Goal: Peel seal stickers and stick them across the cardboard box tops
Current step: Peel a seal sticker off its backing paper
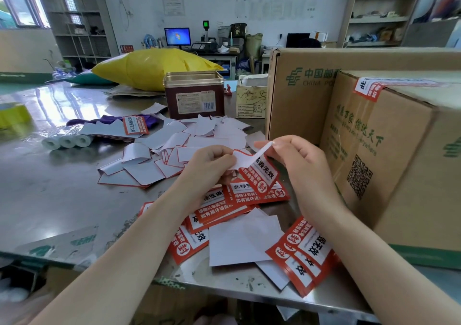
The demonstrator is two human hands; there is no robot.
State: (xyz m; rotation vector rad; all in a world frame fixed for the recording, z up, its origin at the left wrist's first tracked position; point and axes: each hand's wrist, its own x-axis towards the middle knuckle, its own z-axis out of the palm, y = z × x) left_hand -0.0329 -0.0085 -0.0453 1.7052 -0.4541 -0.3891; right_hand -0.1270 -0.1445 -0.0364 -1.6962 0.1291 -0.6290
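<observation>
You hold one seal sticker (259, 172) between both hands above the bench (62, 187), partly peeled.

Your left hand (212, 165) pinches the white backing at its left end; your right hand (296, 160) pinches the lifted white strip at the top. Beneath, near the bench's front edge, lie loose red seal stickers (303, 255) and white backing sheets (239, 242); more discarded backings (149, 162) spread toward the middle. The cardboard box (389, 155), already sealed across its top, stands at the right edge, close beside your right hand, a larger China Post box (299, 100) behind it. A brown tin (194, 95) and yellow bag (149, 67) sit further back.
</observation>
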